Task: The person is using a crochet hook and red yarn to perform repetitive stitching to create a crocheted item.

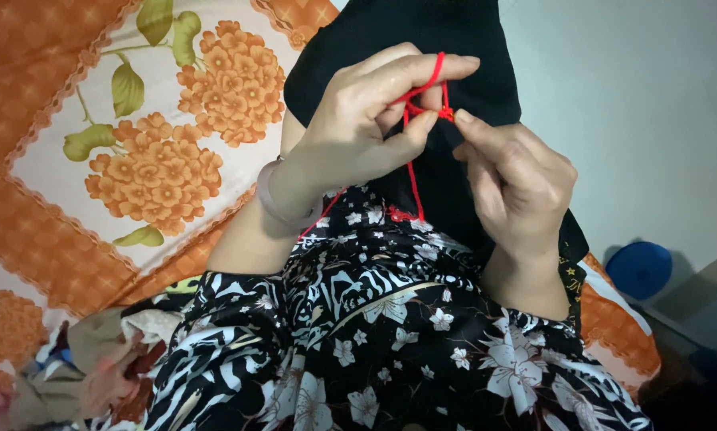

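- The left hand (358, 128) is raised over the lap, its forefinger stretched out to the right with a thin red thread (413, 172) looped over the fingertip; its thumb presses up against the same strand, so this grip is closed on the thread.
- The right hand (518, 183) meets it from the right, thumb and forefinger pinched together on the knotted bit of thread just beside the left thumb tip; whether a needle sits in that pinch cannot be told.
- From the pinch the thread hangs straight down as a fine, taut line to a small red stitched patch on the black cloth (422, 48), a matte, smooth fabric draped behind both hands.
- A pale, smooth bangle (272, 195) circles the left wrist.
- Below the hands lies a glossy black garment (374, 335) printed with white flowers and stripes.
- On the left spreads a bedsheet (135, 120) with orange flower clusters, green leaves and a lace-like orange border.
- A round blue object (639, 270) sits well apart at the right, on the floor.
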